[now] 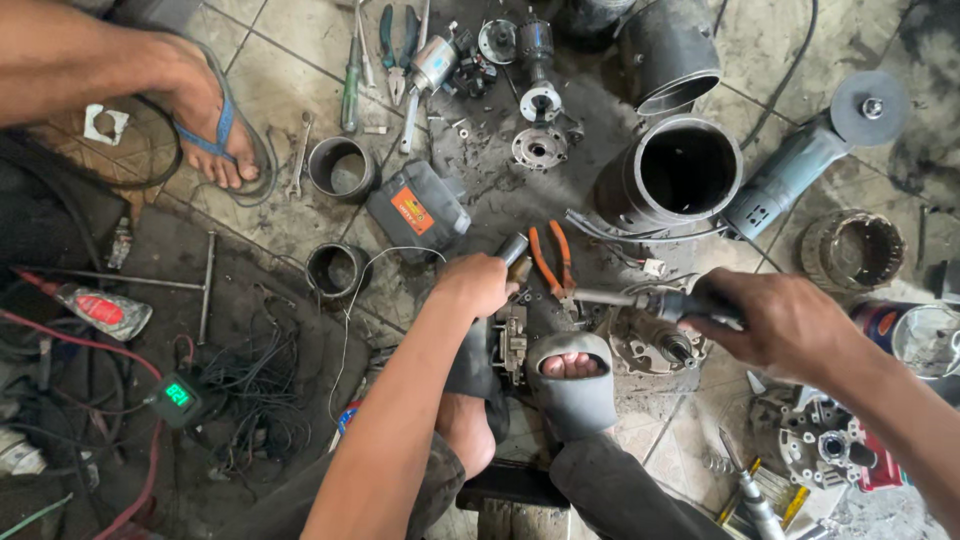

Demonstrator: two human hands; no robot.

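Left hand (478, 283) closed on a small metal tool (514, 248); right hand (775, 322) grips a screwdriver (640, 300). It could slip toward the sandalled foot (572, 366) on the floor.

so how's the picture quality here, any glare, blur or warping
Head view: even, soft daylight with weak shadows; wide-angle warping bends the floor tiles and stretches the arms at the edges. The left hand and right hand, closed on a dark tool handle, look fairly sharp. Mild glare on the shiny can at right; the bottom corners are softer.
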